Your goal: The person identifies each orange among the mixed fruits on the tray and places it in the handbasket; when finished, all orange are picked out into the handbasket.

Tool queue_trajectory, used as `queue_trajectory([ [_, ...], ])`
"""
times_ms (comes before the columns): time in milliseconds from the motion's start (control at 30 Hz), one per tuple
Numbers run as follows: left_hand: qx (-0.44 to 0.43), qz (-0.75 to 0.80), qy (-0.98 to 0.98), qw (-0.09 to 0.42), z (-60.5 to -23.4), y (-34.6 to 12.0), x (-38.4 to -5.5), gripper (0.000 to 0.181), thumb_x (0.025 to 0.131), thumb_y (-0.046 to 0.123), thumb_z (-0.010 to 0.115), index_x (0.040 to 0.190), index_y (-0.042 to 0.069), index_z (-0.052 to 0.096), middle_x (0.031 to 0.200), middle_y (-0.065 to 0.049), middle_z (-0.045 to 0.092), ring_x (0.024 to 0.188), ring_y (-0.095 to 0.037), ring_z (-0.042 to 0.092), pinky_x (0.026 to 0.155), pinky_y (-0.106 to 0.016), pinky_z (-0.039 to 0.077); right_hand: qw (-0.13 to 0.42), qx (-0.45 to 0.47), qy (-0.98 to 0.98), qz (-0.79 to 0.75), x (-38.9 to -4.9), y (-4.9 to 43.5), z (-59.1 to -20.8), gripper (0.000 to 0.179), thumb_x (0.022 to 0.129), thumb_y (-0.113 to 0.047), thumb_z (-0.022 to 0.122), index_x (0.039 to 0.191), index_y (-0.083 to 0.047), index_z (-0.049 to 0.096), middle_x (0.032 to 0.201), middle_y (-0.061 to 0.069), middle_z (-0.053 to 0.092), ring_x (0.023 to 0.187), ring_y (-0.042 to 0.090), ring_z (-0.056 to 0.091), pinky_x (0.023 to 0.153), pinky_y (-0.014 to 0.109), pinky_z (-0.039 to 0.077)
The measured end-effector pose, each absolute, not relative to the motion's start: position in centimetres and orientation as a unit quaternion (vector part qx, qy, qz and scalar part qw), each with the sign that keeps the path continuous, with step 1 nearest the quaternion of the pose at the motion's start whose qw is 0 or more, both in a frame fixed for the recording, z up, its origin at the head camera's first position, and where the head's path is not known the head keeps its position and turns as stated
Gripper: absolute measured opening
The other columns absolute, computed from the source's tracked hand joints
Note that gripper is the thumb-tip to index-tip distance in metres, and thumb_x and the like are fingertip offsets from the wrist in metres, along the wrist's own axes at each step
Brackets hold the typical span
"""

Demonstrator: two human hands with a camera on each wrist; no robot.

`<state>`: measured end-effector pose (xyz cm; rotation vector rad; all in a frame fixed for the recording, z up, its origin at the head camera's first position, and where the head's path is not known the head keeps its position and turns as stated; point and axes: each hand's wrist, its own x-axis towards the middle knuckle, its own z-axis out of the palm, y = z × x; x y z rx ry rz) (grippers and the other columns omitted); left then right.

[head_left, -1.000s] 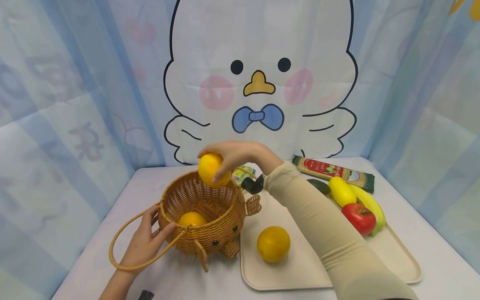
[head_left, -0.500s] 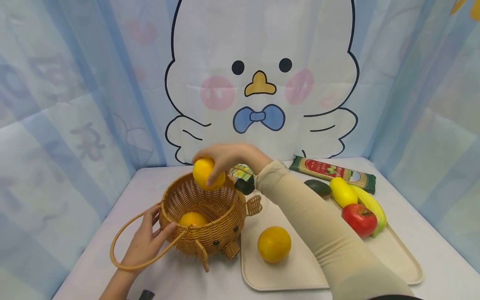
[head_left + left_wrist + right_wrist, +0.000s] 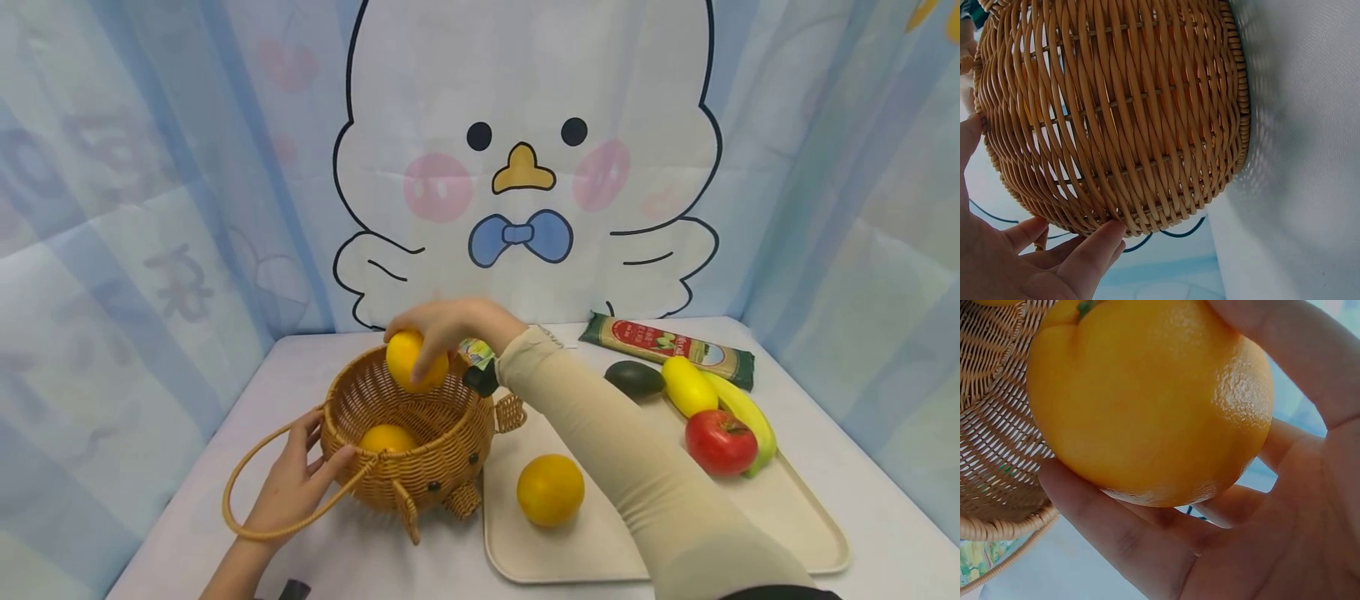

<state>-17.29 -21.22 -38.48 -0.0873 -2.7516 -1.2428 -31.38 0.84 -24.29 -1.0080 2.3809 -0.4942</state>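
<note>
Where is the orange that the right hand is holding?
In the head view, left of centre, the held orange is in the fingers of the right hand at the mouth of the wicker basket, higher than the second orange inside it.

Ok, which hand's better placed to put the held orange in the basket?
Probably right: the right hand holds the orange at the mouth of the basket. The left hand rests against the basket's outside, likely better for steadying it.

Rough woven wicker basket (image 3: 390,479); glossy, finely dimpled orange (image 3: 1147,406); smooth matt tray (image 3: 592,550); matt cloth sleeve (image 3: 615,450)
</note>
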Motion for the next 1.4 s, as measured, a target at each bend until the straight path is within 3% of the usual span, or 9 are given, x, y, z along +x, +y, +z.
queue_trajectory([
  [567,-0.032,-0.417,-0.906,0.057,-38.5,-21.3,-17.3,0.075,0.093,0.05,0.051,0.147,0.01,0.016,0.155,-0.021,0.02,0.139,-0.046,0.025,0.104,-0.051,0.043,0.251,-0.347,0.895,-0.123,-31.8,-0.7,-26.2,0.072,0.077,-0.028,0.077,0.139,-0.025,0.041,0.123,0.003,0.05,0.095,0.019,0.059,0.068,0.031,0.061],
  [833,-0.032,-0.42,-0.905,0.059,-38.6,-21.3,-17.3,0.075,0.093,0.05,0.051,0.146,0.011,0.017,0.155,-0.02,0.02,0.14,-0.045,0.025,0.104,-0.051,0.044,0.262,-0.325,0.9,-0.125,-31.9,-1.0,-26.6,0.07,0.077,-0.028,0.077,0.138,-0.028,0.042,0.125,0.005,0.049,0.094,0.021,0.06,0.077,0.04,0.061],
  [1100,-0.036,-0.419,-0.905,0.062,-38.6,-21.2,-17.3,0.073,0.094,0.047,0.051,0.146,0.009,0.017,0.155,-0.022,0.02,0.139,-0.046,0.025,0.104,-0.051,0.044,0.274,-0.3,0.905,-0.128,-32.0,-1.4,-27.6,0.064,0.076,-0.026,0.078,0.133,-0.03,0.047,0.124,0.002,0.049,0.101,0.021,0.055,0.08,0.039,0.06],
  [1400,-0.03,-0.417,-0.907,0.059,-38.5,-21.2,-17.3,0.073,0.094,0.048,0.051,0.146,0.009,0.017,0.155,-0.022,0.02,0.139,-0.045,0.025,0.104,-0.05,0.044,0.264,-0.317,0.907,-0.089,-32.2,-2.1,-29.0,0.071,0.077,-0.027,0.077,0.139,-0.026,0.043,0.135,0.001,0.046,0.107,0.018,0.052,0.078,0.033,0.06],
])
